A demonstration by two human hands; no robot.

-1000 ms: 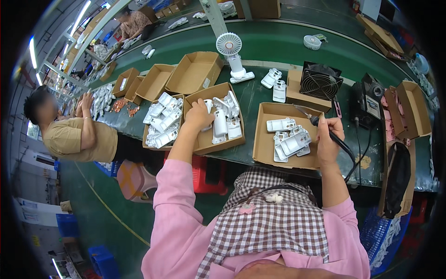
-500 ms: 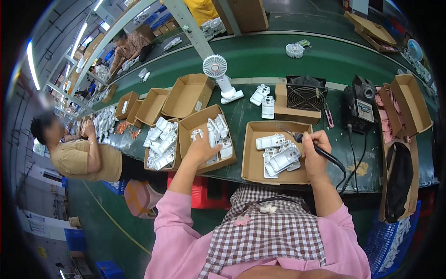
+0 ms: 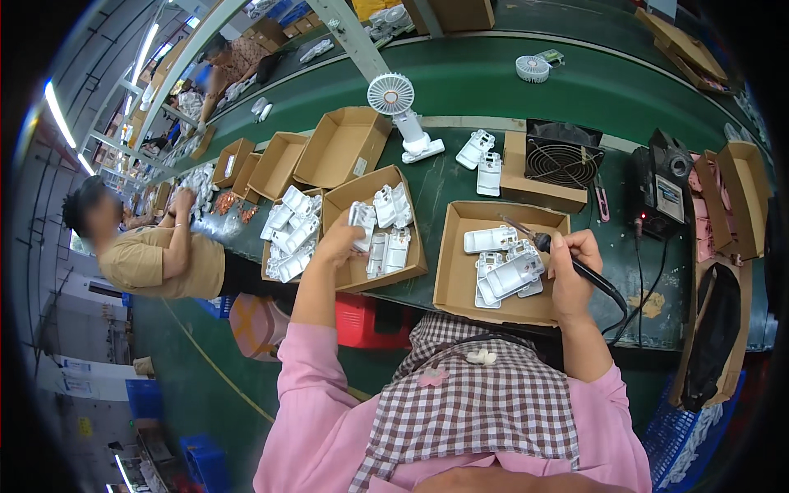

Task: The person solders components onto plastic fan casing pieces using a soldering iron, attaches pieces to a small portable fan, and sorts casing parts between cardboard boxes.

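Observation:
My left hand is closed on a white plastic housing, held up over a cardboard box. Several more white housings lie inside that box. A soldering iron with a black cable is gripped in my right hand. Its metal tip points up and left over a second cardboard box. In this box a small pile of white housings overlaps, with one housing lying behind the pile.
Left of the boxes stands another box of white housings, with a few cartons behind. A white handheld fan, a black fan unit and a black soldering station stand toward the back. A person works at the left.
My left hand has picked a white housing out of the box and raised it. My right hand still holds the soldering iron above its box. The view has shifted slightly.

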